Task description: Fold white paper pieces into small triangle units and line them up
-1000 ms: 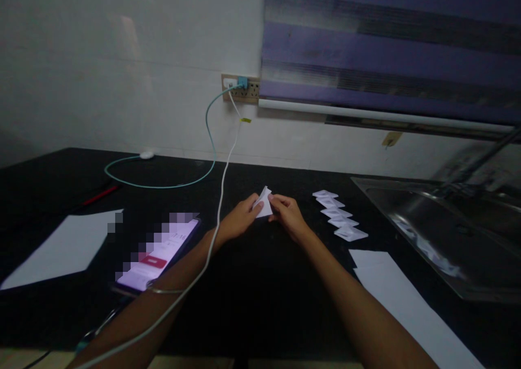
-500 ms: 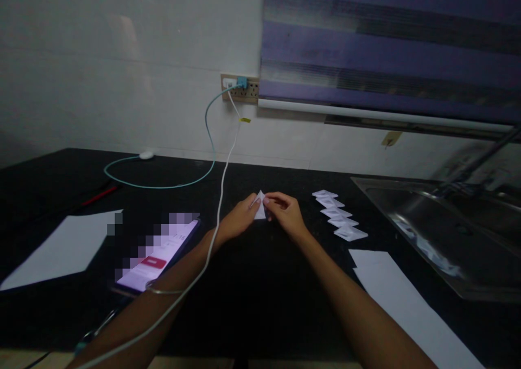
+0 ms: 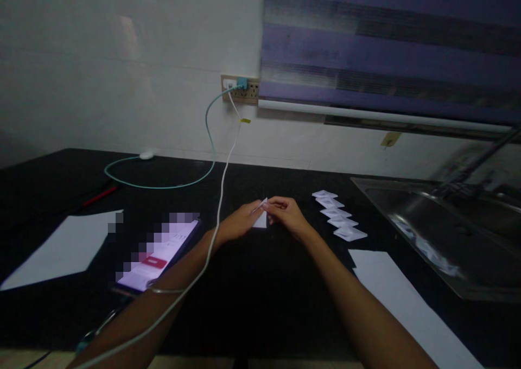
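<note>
A small folded white paper piece (image 3: 260,220) sits low over the black counter (image 3: 252,298) at the middle. My left hand (image 3: 238,223) pinches its left side and my right hand (image 3: 287,216) pinches its upper right corner, fingers closed on it. Part of the paper is hidden behind my fingers. A row of several finished folded paper pieces (image 3: 338,222) lies just right of my right hand.
A lit phone (image 3: 157,255) lies left of my left forearm, with a white cable (image 3: 222,195) crossing it from the wall socket (image 3: 240,87). White sheets lie at the left (image 3: 61,247) and lower right (image 3: 407,304). A steel sink (image 3: 439,233) is at the right.
The paper was raised and open as a larger flap; both hands have folded it down smaller and lowered it toward the counter.
</note>
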Motion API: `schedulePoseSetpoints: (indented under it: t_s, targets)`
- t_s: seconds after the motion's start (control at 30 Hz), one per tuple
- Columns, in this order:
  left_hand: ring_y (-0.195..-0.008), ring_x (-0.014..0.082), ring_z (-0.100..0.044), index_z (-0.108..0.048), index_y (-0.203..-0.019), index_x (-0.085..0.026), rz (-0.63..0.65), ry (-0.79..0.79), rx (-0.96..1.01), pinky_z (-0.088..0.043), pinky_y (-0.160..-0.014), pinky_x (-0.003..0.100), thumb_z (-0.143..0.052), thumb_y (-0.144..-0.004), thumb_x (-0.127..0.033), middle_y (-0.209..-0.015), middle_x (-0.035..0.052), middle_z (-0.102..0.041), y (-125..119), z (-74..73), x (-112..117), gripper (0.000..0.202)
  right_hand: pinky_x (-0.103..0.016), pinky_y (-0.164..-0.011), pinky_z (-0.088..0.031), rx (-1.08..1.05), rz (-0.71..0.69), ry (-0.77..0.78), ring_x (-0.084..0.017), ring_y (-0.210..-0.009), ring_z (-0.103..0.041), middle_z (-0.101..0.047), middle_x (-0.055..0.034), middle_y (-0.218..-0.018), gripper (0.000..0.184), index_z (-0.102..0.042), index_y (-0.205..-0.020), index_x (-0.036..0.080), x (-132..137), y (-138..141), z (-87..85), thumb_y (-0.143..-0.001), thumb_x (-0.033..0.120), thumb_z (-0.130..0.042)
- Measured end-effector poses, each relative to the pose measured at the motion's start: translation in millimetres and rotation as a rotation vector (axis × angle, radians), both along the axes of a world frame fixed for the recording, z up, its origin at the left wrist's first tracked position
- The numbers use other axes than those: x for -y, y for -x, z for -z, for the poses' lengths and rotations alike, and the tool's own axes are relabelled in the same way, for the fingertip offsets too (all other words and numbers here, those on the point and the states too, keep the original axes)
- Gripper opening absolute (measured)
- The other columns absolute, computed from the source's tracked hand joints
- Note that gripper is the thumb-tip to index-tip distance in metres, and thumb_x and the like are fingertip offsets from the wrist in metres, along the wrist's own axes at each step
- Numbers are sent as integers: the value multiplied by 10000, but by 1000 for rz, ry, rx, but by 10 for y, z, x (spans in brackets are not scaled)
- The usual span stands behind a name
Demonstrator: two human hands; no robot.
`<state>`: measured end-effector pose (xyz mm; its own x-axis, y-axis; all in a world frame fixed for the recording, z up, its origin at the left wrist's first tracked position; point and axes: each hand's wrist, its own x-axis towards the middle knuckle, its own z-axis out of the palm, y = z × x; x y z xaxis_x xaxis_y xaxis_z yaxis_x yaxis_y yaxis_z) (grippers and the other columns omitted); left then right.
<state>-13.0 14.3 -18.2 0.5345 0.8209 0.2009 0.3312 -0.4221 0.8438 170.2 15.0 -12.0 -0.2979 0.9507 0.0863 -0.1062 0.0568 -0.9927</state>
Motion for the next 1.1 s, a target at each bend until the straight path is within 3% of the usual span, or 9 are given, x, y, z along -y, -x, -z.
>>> schedulePoseSetpoints:
  t_s: [0.17,0.43,0.63,0.8,0.97,1.1]
  targets:
    - [-1011,233,-603,-647,-1048,-145,2,-7,8,-479,-878,337,-335,-1016,-533,-933,78,-670,5,-9,9,499,-173,-503,-489,-35,-36,32,-77,-566,-583,-630,10,-653,326,-734,-784,161,-28,-43,28,-736,476,-803]
    - [-953,215,-610,-643,-1133,-145,8,-35,-48,-459,-892,341,-326,-1015,-535,-1002,80,-674,6,-39,33,516,-182,-495,-484,-37,-11,40,-68,-516,-563,-648,21,-654,334,-734,-825,171,-50,-39,62,-650,418,-875]
    - [-942,200,-604,-638,-1020,-150,-2,-59,-24,-464,-847,305,-330,-1022,-500,-958,63,-666,-5,-27,7,466,-173,-529,-507,-83,-26,56,-76,-596,-587,-633,10,-685,341,-721,-781,163,-52,-48,59,-749,496,-787]
    - [-908,187,-605,-632,-1022,-149,2,-57,-46,-459,-829,292,-360,-1019,-467,-953,57,-670,3,-47,21,419,-173,-539,-494,-53,-46,54,-68,-581,-579,-645,3,-691,319,-726,-766,151,-45,-71,46,-714,452,-817]
    - [-838,179,-613,-654,-1031,-149,-6,-74,-106,-469,-801,294,-340,-1024,-480,-930,56,-687,9,-22,19,457,-218,-501,-442,112,52,-105,-89,-513,-542,-641,2,-631,240,-711,-716,145,-33,-43,13,-742,382,-742]
    - [-923,213,-635,-676,-1088,-161,-13,-91,-145,-479,-874,331,-337,-1019,-509,-995,80,-710,7,-21,24,492,-226,-504,-388,209,101,-205,-96,-524,-516,-627,16,-620,136,-706,-725,149,-21,-16,9,-697,283,-705]
